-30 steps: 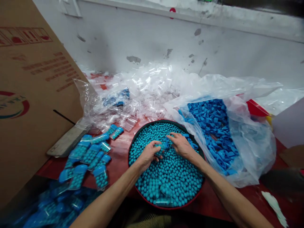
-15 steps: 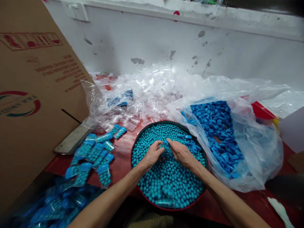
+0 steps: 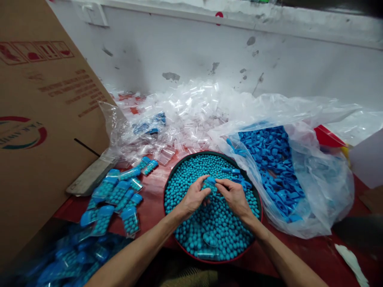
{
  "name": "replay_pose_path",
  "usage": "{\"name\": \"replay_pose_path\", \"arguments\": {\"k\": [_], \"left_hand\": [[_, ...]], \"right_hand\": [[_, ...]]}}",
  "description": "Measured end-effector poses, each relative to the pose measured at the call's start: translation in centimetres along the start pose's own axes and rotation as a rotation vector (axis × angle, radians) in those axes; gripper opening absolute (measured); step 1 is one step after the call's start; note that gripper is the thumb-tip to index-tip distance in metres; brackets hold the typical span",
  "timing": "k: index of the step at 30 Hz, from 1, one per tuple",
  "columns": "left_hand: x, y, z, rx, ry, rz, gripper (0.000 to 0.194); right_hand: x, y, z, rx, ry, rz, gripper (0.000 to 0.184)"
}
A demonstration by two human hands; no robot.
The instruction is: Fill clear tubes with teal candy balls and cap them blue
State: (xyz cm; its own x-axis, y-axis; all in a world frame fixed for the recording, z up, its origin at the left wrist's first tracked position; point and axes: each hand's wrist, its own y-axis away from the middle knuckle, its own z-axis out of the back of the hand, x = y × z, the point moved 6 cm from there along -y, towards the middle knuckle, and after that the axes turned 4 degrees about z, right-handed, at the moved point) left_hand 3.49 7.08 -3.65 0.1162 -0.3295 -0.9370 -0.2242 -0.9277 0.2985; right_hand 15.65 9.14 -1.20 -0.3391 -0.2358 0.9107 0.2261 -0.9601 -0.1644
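A round tray [image 3: 167,185] full of small teal balls [image 3: 215,223] sits on the red table in front of me. Above its middle, my left hand [image 3: 193,197] and my right hand [image 3: 235,195] meet, both pinched on one small clear case with a blue cap [image 3: 210,183]. A few loose blue caps [image 3: 236,173] lie on the balls at the tray's far right. Filled, capped cases [image 3: 118,193] lie in a pile to the tray's left.
A clear bag of blue caps [image 3: 269,159] lies open right of the tray. Empty clear cases [image 3: 185,115] are heaped at the back against a white wall. A large cardboard box [image 3: 38,119] stands on the left. More filled cases [image 3: 66,259] lie at bottom left.
Both hands have lifted slightly off the balls and drawn together on the small case; the right hand's fingers have closed onto its blue cap.
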Motion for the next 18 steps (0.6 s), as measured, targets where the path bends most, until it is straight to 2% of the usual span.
{"name": "replay_pose_path", "arguments": {"k": [3,6,8,10,13,15,18], "left_hand": [[-0.2,0.0,-0.1,0.039,-0.014,-0.021,0.049],[-0.1,0.0,-0.4,0.128,-0.017,-0.047,0.050],[-0.1,0.0,-0.3,0.142,-0.045,-0.062,0.050],[0.0,0.1,0.0,0.106,-0.093,-0.062,0.048],[-0.1,0.3,0.2,0.041,-0.131,-0.047,0.041],[-0.2,0.5,0.2,0.019,-0.120,-0.041,0.038],[-0.2,0.8,0.2,-0.003,-0.096,-0.033,0.043]], "right_hand": [[-1.1,0.0,-0.5,0.079,-0.183,-0.143,0.030],[-1.3,-0.1,-0.4,0.127,-0.276,-0.174,0.035],[-1.1,-0.2,-0.2,0.179,-0.274,-0.172,0.033],[-0.6,-0.1,-0.1,0.266,-0.215,-0.138,0.031],[0.7,-0.2,0.2,0.339,-0.035,0.021,0.031],[1.4,-0.1,0.3,0.324,0.042,0.106,0.032],[1.3,0.2,0.0,0.274,0.018,0.058,0.030]]}}
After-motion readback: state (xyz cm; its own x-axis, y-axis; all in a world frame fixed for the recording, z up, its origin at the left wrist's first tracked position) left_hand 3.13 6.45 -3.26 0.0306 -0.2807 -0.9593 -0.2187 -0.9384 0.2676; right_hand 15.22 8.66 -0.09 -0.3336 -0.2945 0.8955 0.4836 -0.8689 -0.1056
